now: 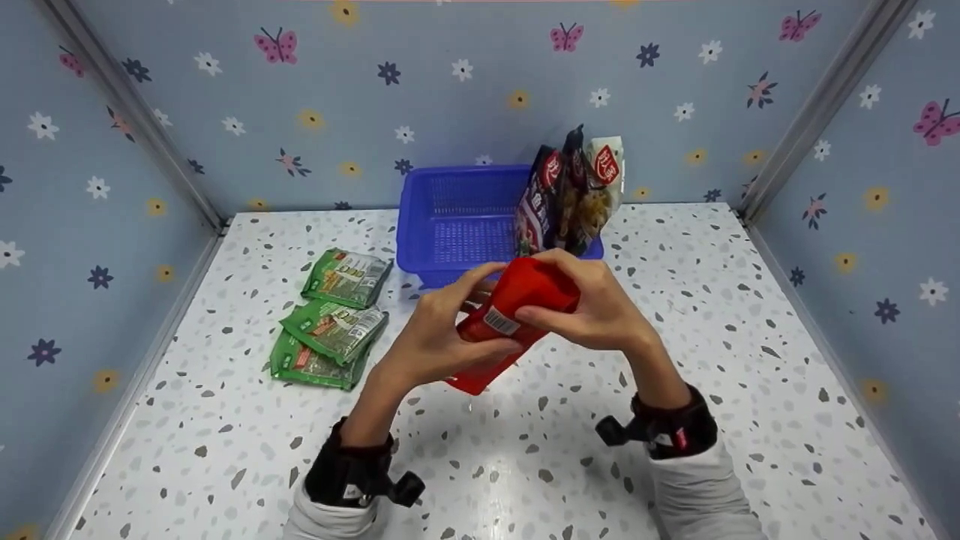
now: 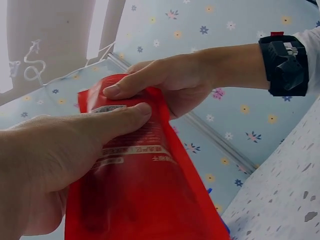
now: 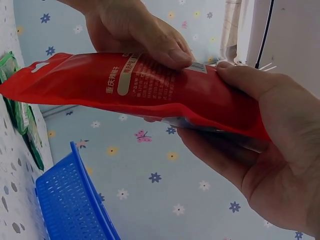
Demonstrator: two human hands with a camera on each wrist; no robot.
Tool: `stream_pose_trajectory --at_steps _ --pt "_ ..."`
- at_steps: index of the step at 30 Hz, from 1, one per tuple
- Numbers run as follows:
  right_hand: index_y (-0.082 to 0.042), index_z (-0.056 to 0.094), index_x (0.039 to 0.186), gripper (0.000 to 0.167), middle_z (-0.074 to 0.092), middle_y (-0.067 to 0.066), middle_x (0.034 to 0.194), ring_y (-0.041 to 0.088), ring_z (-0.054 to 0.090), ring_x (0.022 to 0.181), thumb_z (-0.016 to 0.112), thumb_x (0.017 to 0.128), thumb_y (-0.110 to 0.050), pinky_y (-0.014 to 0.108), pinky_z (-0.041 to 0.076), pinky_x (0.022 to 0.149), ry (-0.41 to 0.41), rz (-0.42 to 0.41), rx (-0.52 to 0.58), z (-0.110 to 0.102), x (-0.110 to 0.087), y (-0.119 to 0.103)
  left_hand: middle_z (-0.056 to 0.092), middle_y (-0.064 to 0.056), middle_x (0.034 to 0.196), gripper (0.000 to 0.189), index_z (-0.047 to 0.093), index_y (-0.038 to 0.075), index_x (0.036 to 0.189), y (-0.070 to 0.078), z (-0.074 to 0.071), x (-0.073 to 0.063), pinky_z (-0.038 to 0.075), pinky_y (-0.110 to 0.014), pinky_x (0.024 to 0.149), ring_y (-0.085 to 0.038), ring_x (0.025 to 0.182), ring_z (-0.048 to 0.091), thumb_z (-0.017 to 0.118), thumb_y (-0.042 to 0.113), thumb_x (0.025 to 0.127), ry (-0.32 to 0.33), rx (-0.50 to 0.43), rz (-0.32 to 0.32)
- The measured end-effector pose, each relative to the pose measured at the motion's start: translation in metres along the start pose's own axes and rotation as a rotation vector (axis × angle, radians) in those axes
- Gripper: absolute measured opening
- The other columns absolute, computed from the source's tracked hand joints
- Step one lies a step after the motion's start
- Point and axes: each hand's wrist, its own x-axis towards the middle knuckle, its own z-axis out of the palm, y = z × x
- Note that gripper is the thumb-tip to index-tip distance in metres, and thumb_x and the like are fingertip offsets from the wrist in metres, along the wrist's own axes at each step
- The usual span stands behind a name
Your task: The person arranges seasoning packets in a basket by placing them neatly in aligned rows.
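Note:
Both hands grip a red food pouch (image 1: 517, 300) above the table, tilted, in the head view. My left hand (image 1: 442, 337) holds its left side, thumb lying across the printed face. At the other end my right hand (image 1: 592, 304) pinches the pouch between thumb and fingers. A white barcode label shows between the two thumbs. In the right wrist view the red pouch (image 3: 150, 90) has pale printed text and a hang hole at its far end. The fingers behind the pouch are partly hidden.
Behind the hands stands a blue plastic basket (image 1: 465, 225), with several dark and white food pouches (image 1: 570, 199) upright at its right end. Several green packets (image 1: 337, 330) lie on the speckled table (image 1: 225, 465) to the left. Patterned walls (image 1: 465, 97) enclose the back and sides.

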Motion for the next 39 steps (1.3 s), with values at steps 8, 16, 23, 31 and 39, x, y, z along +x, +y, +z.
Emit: stream_pose_trajectory --at_steps 8,16,23,31,39 --pt "0.004 0.068 0.135 0.05 0.079 0.012 0.112 0.017 0.07 0.083 0.086 0.09 -0.005 0.027 0.062 0.067 0.111 0.137 0.173 -0.003 -0.001 0.01 0.078 -0.009 0.145 0.086 0.054 0.008 0.164 0.001 -0.025 -0.005 0.066 -0.047 0.11 -0.023 0.134 0.077 0.096 0.022 0.09 0.147 -0.063 0.01" --pt "0.004 0.066 0.129 0.04 0.077 -0.002 0.108 0.019 0.068 0.089 0.075 0.091 -0.005 0.027 0.061 0.071 0.372 0.163 0.336 -0.002 0.002 0.012 0.077 -0.015 0.146 0.07 0.06 0.003 0.156 0.001 -0.042 -0.009 0.062 -0.037 0.116 -0.023 0.135 0.076 0.085 0.033 0.098 0.401 -0.212 0.005" --pt "-0.001 0.062 0.136 0.044 0.074 0.006 0.118 0.023 0.068 0.105 0.066 0.092 -0.005 0.03 0.064 0.085 0.547 0.135 0.547 0.007 0.007 0.008 0.075 -0.011 0.143 0.087 0.056 -0.002 0.155 0.0 -0.032 -0.005 0.064 -0.039 0.112 -0.027 0.132 0.071 0.082 0.058 0.098 0.508 -0.484 -0.022" --pt "-0.002 0.053 0.144 0.048 0.068 0.011 0.128 0.026 0.068 0.118 0.064 0.097 -0.001 0.035 0.067 0.1 0.65 0.123 0.817 0.027 0.013 -0.004 0.073 -0.008 0.134 0.061 0.055 0.003 0.149 0.002 -0.008 0.004 0.065 -0.035 0.109 -0.022 0.124 0.071 0.073 0.037 0.102 0.588 -0.856 0.027" --pt "-0.001 0.051 0.145 0.049 0.067 0.012 0.13 0.026 0.067 0.12 0.063 0.098 0.0 0.035 0.067 0.102 0.651 0.12 0.838 0.038 0.013 -0.012 0.073 -0.001 0.136 0.056 0.058 0.015 0.141 0.003 0.009 0.003 0.063 -0.035 0.114 -0.017 0.13 0.069 0.091 0.029 0.098 0.574 -1.015 0.031"
